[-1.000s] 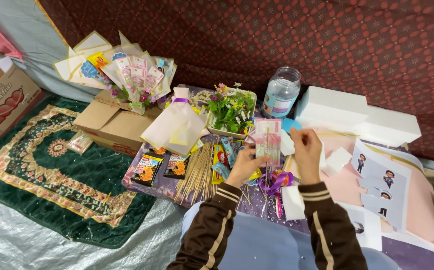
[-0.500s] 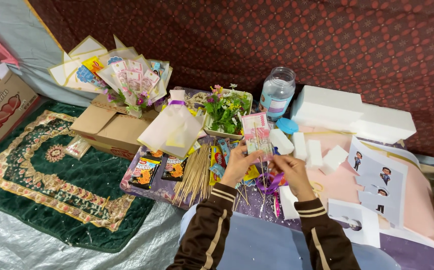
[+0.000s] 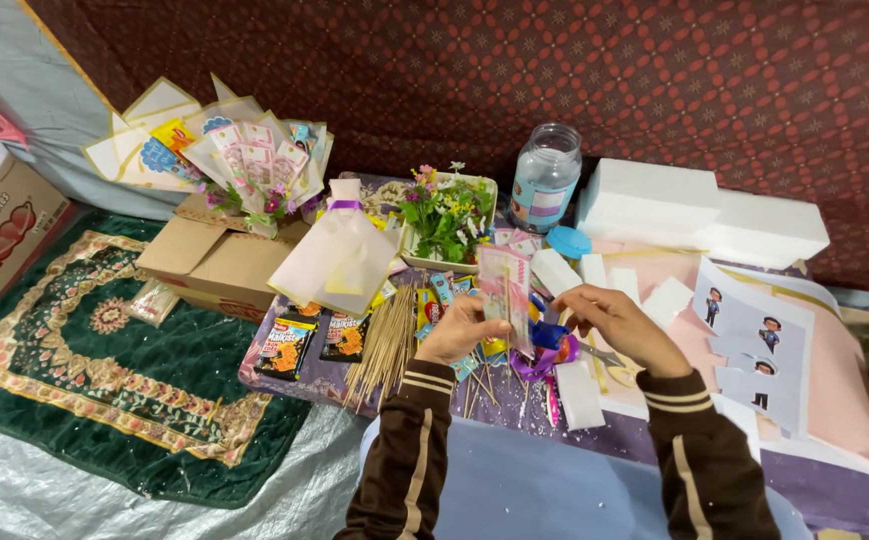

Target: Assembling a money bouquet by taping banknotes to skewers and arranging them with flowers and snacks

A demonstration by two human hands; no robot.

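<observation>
A wrapped banknote point(image 3: 506, 297) stands upright between your two hands above the cluttered low surface point(image 3: 300, 375), just in front of the tray of small flowers point(image 3: 447, 215). Your left hand point(image 3: 465, 328) is closed on its lower left edge, thumb and fingers pinching the clear wrap. Your right hand point(image 3: 620, 320) has come down from the higher, raised position it held a second ago and now curls beside the note's right edge; whether it actually grips the note or only the blue ribbon point(image 3: 551, 336) beneath cannot be told from here. The note itself has dropped lower and closer to you than it was a moment back, suggesting the work has moved from lifting to fitting. Wooden skewers point(image 3: 387, 347) lie fanned at your left wrist, snack packets point(image 3: 286, 347) beyond them, foam blocks point(image 3: 700, 213) at far right.
</observation>
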